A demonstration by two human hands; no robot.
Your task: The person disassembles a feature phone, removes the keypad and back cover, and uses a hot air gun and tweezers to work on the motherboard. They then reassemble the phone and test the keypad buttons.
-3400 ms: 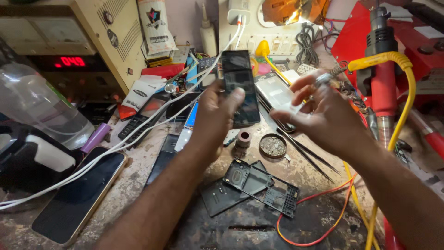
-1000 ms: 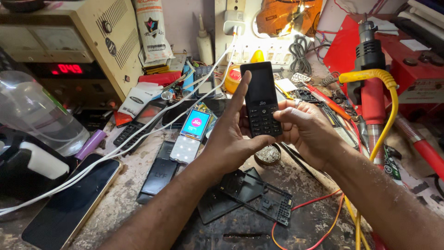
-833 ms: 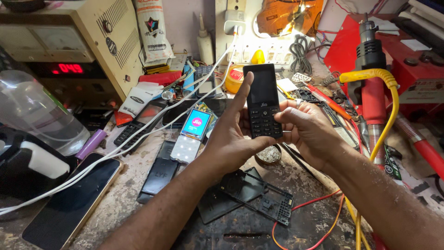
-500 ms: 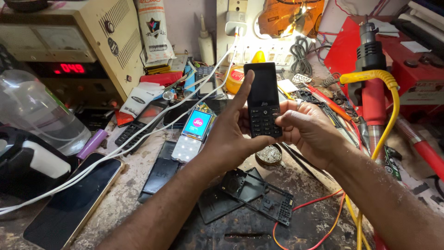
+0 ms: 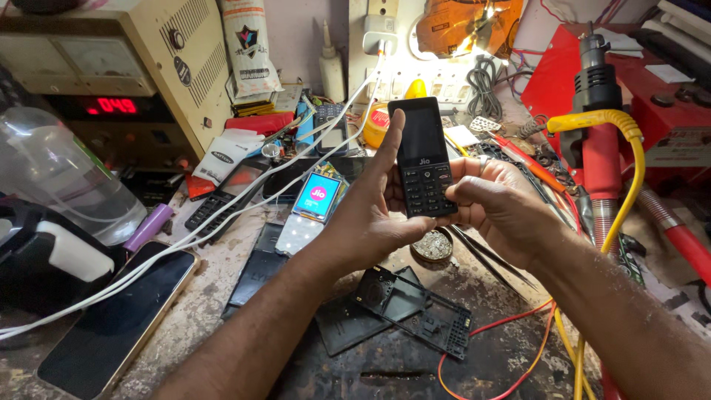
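Observation:
A black keypad phone [image 5: 424, 158] with a dark screen stands upright between both hands above the workbench. My left hand [image 5: 368, 219] grips its left edge, index finger stretched up along the side. My right hand [image 5: 498, 209] holds its lower right, thumb pressed on the keypad. Below the hands lie a black phone frame [image 5: 415, 310] and a back cover [image 5: 348, 326]. An opened phone with a lit blue screen [image 5: 317, 198] rests on the bench to the left.
A smartphone [image 5: 118, 318] lies face up at front left under white cables [image 5: 222, 215]. A beige power supply [image 5: 111, 81] with a red readout stands at back left, a clear bottle [image 5: 59, 178] beside it. A red hot-air tool [image 5: 600, 148] and yellow hose [image 5: 629, 185] stand right.
The black keypad phone, earlier held up by my left hand alone, is now gripped by both hands. Over the last second the hands have barely shifted.

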